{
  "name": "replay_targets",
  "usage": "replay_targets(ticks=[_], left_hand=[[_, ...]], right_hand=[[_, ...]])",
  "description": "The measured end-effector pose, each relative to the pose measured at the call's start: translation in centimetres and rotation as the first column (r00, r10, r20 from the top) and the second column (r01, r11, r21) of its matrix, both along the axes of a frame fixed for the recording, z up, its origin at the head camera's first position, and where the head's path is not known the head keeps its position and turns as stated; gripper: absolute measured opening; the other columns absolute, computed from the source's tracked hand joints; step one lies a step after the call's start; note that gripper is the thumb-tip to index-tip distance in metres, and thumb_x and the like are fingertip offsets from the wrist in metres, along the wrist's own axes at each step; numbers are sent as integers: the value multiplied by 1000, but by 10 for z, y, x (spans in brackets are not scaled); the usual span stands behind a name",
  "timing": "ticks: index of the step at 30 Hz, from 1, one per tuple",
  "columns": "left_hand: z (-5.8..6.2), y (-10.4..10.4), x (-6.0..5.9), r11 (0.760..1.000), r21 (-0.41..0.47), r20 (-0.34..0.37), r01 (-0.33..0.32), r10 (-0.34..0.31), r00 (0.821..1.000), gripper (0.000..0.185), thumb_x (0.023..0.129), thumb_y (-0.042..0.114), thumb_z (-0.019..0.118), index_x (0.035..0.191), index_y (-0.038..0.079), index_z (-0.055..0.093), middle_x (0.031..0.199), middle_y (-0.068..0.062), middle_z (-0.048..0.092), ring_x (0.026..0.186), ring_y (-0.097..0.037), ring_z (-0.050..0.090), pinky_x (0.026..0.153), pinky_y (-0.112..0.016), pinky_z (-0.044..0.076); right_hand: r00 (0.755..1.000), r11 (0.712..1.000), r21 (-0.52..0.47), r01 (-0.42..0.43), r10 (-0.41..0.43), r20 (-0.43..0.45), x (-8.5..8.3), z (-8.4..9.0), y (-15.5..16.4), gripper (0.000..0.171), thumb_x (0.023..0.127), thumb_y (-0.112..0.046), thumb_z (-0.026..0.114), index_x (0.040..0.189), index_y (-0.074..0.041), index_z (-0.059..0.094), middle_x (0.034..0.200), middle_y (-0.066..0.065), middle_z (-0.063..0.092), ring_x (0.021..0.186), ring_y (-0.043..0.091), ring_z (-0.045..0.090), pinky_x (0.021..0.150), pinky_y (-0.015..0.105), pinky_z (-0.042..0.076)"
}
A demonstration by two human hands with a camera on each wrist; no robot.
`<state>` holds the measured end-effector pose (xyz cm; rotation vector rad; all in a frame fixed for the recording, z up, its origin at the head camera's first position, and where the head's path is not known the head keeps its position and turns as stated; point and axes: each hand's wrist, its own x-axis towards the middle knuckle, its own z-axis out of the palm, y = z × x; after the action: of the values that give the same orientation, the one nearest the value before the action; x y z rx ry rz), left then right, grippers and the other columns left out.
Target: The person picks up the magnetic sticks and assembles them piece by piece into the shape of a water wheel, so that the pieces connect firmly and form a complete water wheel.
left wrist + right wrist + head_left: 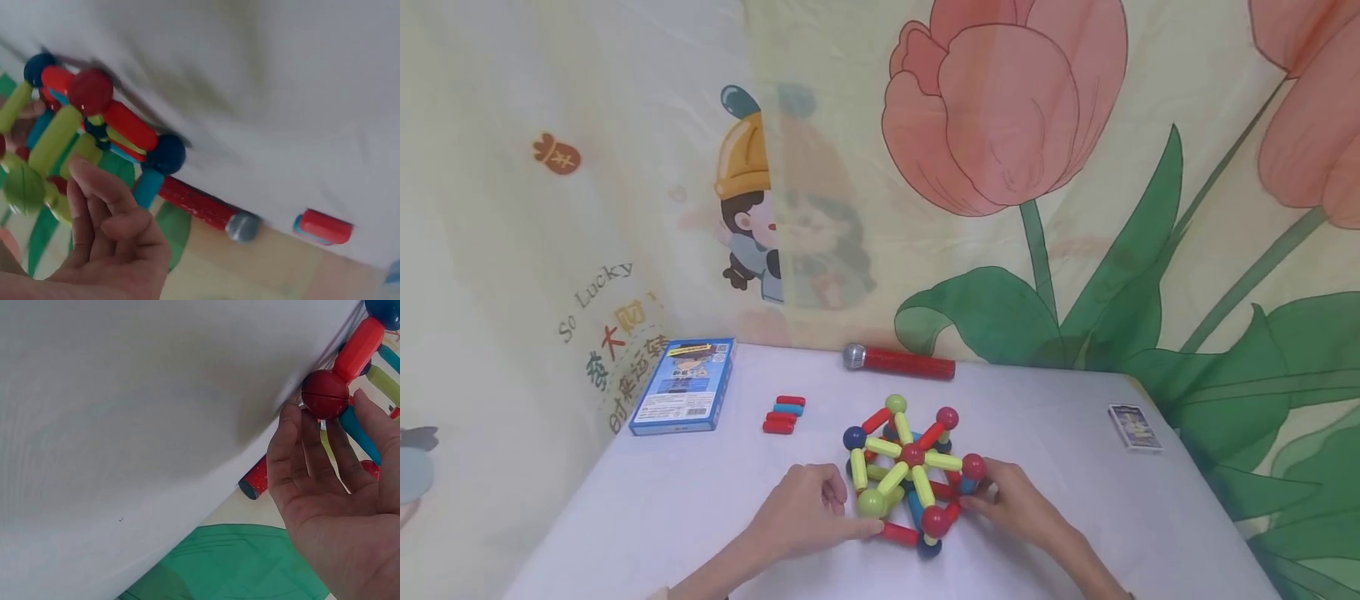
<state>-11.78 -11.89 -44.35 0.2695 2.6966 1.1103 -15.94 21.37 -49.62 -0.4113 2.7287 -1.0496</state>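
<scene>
A wheel-like structure of magnetic rods and balls stands on the white table. Its upper face has yellow-green rods radiating from a red centre ball; red and blue rods and dark blue balls show lower down. At its left side, my left hand stretches its thumb to the green ball, the other fingers loosely bent. The left wrist view shows that hand's fingers beside the rods. On the right, my right hand pinches a low red ball of the structure between thumb and fingertips.
Several loose red and blue rods lie left of the structure. Farther back are a blue box and a red microphone. A small card pack lies at the right. A printed curtain hangs behind the table.
</scene>
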Motion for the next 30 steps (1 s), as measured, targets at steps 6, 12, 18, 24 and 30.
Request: replay_targets(ticks=[6,12,18,24,30], left_hand=[[-4,10,6,998,10,-114,58,-57,992,39,83,48,92,91,14,76,73,11,62,72,-9,54,58,-23,47],[-2,10,7,997,55,-74,46,-42,996,37,85,40,93,100,10,78,79,10,64,73,-12,54,56,-23,46],[0,7,4,996,83,-59,34,-29,998,36,86,37,93,102,9,77,84,8,67,72,-12,55,56,-22,46],[4,-3,-1,994,52,-45,91,-89,995,39,83,42,94,102,14,75,89,7,69,78,-13,58,60,-24,49],[7,-49,-47,962,-224,-112,159,-188,976,40,83,27,96,110,10,74,103,-5,72,97,-24,66,82,-40,60]], right_hand=[[1000,1000,-16,-15,15,-17,2,-1,2,40,87,-18,92,121,-8,72,99,-7,73,91,16,67,73,26,61],[1000,1000,-13,-18,18,-23,1,-2,1,41,88,-20,91,122,-8,72,99,-7,72,91,15,67,73,26,61],[1000,1000,-4,-14,14,-25,2,-1,0,40,87,-18,91,121,-7,72,98,-7,72,91,15,67,74,27,61],[999,999,-5,-34,34,-33,2,-2,0,39,87,-15,91,120,-6,72,97,-7,72,90,15,67,74,27,62],[998,999,43,-21,23,-52,5,-1,-1,42,83,-10,94,119,-8,73,92,-9,70,86,13,66,75,29,63]])
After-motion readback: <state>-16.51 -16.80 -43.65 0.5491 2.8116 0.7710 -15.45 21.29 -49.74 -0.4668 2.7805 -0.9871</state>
